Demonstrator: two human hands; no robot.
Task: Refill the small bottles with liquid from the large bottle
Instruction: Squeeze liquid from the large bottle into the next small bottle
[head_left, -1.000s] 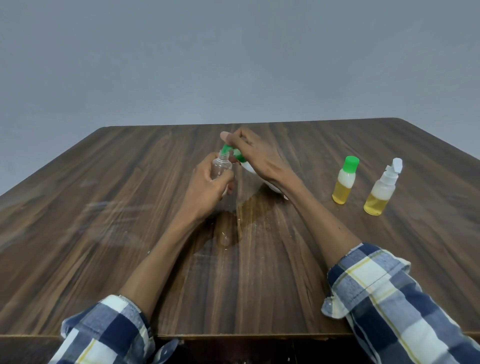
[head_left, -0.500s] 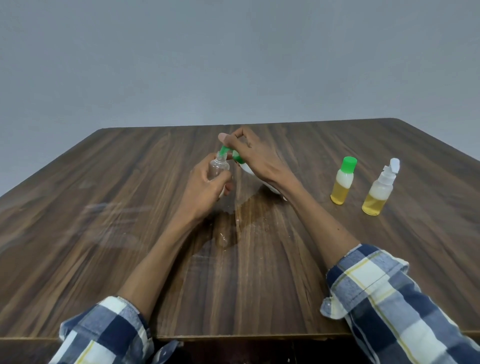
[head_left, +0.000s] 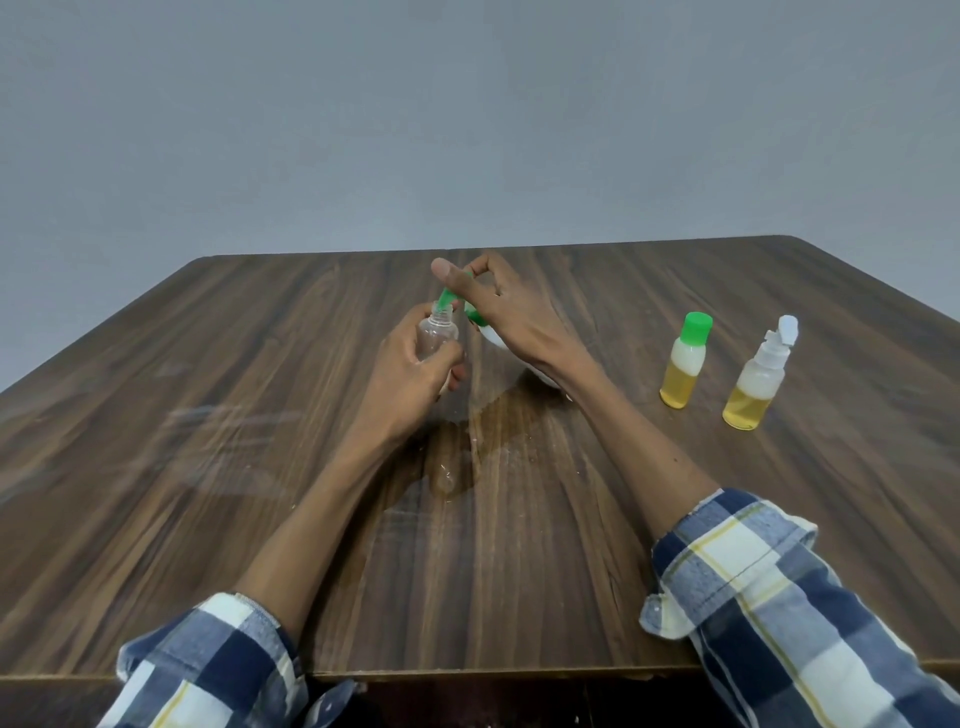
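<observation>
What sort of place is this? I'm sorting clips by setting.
Probably a plain indoor room, not a workshop: a bare wooden table, a blank grey wall, and only small bottles out.

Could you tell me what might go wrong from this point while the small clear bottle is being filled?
1. The left hand holds the small clear bottle in the air, and its mouth is narrow; if the large bottle's green nozzle, tipped by the right hand, drifts off it, liquid may miss.
2. A wet patch already lies on the table below, so more spilling seems likely, and wet fingers could slip.
</observation>
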